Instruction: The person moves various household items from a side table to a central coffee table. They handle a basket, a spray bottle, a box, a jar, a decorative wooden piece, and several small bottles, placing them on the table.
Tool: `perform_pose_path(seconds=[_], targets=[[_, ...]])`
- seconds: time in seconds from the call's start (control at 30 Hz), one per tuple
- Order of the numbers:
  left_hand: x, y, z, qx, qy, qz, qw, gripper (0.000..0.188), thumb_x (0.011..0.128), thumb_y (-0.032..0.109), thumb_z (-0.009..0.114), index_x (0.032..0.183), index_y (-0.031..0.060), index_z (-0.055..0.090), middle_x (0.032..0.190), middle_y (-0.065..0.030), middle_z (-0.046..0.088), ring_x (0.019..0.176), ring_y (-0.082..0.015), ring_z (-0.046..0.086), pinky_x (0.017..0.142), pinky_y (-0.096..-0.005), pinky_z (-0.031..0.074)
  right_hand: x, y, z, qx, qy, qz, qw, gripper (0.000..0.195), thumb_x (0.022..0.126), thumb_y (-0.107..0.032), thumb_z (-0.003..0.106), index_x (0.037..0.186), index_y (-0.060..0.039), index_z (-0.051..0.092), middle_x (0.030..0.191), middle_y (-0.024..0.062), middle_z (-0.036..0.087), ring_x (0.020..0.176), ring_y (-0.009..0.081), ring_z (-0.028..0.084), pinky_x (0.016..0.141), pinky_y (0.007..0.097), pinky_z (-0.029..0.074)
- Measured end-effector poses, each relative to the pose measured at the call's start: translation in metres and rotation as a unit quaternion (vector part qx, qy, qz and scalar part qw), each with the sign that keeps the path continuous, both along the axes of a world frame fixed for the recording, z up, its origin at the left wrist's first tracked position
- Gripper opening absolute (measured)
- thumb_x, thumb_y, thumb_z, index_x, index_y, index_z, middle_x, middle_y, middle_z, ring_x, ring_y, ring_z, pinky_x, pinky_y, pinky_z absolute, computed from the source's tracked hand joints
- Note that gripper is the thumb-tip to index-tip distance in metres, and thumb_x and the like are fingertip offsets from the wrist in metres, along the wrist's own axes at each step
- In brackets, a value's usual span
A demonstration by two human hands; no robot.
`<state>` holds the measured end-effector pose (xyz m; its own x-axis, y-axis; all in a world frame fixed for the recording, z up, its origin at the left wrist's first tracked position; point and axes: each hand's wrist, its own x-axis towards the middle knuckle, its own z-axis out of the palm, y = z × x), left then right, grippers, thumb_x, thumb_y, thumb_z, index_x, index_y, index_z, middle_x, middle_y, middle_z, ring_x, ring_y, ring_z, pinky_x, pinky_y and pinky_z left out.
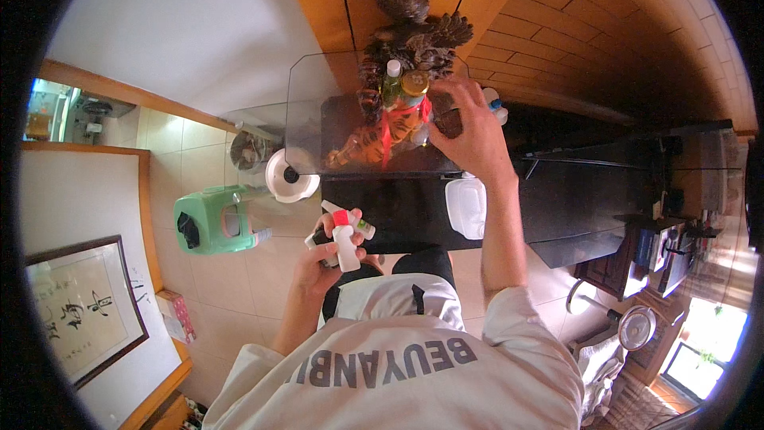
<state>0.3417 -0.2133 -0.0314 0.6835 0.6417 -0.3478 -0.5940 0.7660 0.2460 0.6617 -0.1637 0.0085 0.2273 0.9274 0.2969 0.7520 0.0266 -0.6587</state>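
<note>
Several small white plastic bottles [347, 249], one with a red part and a pointed tip, are gripped together in my left hand [325, 254] at lower centre. My right hand [471, 125] reaches over a glass shelf, fingers curved and apart beside a gold-lidded jar [415, 83] with a red ribbon [387, 131]. Whether its fingertips touch anything on the shelf I cannot tell. A green bottle with a white cap [392, 80] stands left of the jar. Behind them rises a dark carved eagle figure [400, 0]. Small white and blue containers [494, 101] show just past my right hand.
The glass shelf [304, 113] has a thin edge above a black cabinet [388, 209]. A white plastic container [466, 206] is below my right forearm. To the left are a round white lidded pot [292, 174] and a green pet carrier [206, 221] on the tiled floor.
</note>
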Motion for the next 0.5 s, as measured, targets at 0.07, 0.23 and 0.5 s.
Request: perform_pose_path(seconds=[0.07,0.23,0.5], targets=[[0.002,0.001,0.007,0.007,0.0,-0.004,1.0,0.031,0.077,0.001,0.068,0.094,0.0126,0.046,0.136,-0.0151,0.045,0.102,-0.0286,0.055,0.081,-0.0459,0.051,-0.002,0.008,0.019,-0.073,-0.123,0.043,0.989,0.055,0.073,-0.023,0.074,0.124,-0.0138,0.056,0.132,0.0192,0.053,0.1,0.0357,0.066,0.081,0.0425,0.055],[0.003,-0.002,0.009,0.001,-0.006,-0.014,1.0,0.031,0.076,-0.001,0.067,0.094,0.0131,0.046,0.135,-0.0141,0.045,0.101,-0.0289,0.055,0.08,-0.0458,0.051,0.008,0.031,0.012,-0.102,-0.211,0.12,0.965,0.066,0.071,-0.021,0.073,0.134,-0.0177,0.052,0.139,0.0176,0.048,0.103,0.0373,0.064,0.085,0.0442,0.054],[-0.014,-0.015,0.007,0.007,0.038,0.007,0.999,0.032,0.074,-0.003,0.066,0.092,0.0125,0.045,0.136,-0.0155,0.045,0.1,-0.0307,0.057,0.078,-0.0478,0.053,0.0,0.048,-0.012,-0.155,-0.232,0.037,0.96,0.066,0.076,-0.029,0.074,0.135,-0.0165,0.047,0.112,0.0185,0.064,0.097,0.0372,0.066,0.078,0.0475,0.055]])
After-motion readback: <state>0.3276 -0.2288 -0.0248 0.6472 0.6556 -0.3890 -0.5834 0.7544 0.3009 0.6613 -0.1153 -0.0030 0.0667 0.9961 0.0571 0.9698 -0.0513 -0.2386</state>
